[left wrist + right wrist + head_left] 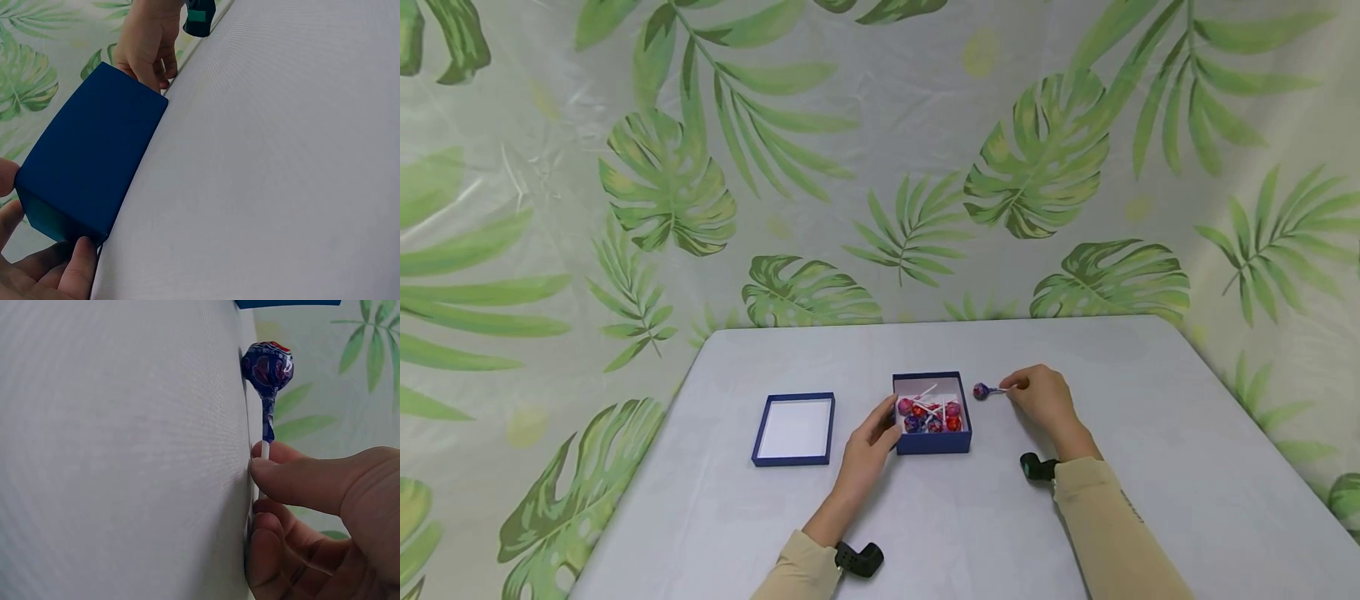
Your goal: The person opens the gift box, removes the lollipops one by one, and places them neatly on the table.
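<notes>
"Beside the box (933, 443), head view: what have we got?"
"Our lollipop (981, 391), crosswise to its right, round end towards it; our right hand (1041, 398) is nearer than our left hand (867, 442)."
"Left wrist view?"
"Our left fingers (79, 269) spread against the box."
"Right wrist view?"
"Our right fingers (300, 481) pinch the stick (265, 450), lollipop pointing straight away from them."

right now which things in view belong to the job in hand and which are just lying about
Seem part of the job:
blue-wrapped lollipop, its stick pinched by the right hand
blue box, touched by the left hand
lollipops in the box

Seem just to be there:
shallow blue-edged tray, untouched, possibly the box's lid
leaf-print backdrop
</notes>
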Motion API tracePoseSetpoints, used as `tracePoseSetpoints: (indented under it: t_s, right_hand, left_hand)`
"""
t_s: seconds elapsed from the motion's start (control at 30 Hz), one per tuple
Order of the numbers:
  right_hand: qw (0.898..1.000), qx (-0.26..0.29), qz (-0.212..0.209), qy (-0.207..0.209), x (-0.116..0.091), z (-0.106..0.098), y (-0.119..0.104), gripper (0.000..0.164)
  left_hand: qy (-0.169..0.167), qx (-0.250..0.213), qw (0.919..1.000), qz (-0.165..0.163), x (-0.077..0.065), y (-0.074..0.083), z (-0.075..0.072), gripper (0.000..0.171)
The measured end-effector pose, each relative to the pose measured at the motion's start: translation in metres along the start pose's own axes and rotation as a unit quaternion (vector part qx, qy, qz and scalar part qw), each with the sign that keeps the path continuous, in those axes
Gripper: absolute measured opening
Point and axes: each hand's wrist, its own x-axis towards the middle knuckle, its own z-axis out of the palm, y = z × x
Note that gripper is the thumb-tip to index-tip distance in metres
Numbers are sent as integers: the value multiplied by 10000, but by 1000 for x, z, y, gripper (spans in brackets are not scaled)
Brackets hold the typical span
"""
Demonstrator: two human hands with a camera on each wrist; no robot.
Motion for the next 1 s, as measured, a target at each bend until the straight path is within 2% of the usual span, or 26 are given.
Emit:
tracePoseSetpoints:
  t_s: [0.07,0.23,0.3,0.47,0.53,1.0]
  right_hand:
    - [10000,-23,-32,-1,1,0,0,13]
    - [10000,-26,-81,-22,3,-2,1,12]
    - [9999,-35,-92,-24,3,-1,2,13]
    - [10000,-50,-74,-32,4,0,4,13]
    - [10000,-47,-63,-38,5,0,4,13]
    - [9998,-130,-44,-158,4,-2,4,13]
  left_hand:
    - [8,-16,10000,16,0,0,0,51]
    - [-58,-73,9999,-111,-9,26,-2,50]
    - [-73,-111,9998,-159,-11,29,-2,50]
    - [17,-90,9999,-99,-2,4,1,50]
    - [44,-24,10000,-67,-1,0,2,50]
    - [17,52,10000,11,-1,0,0,51]
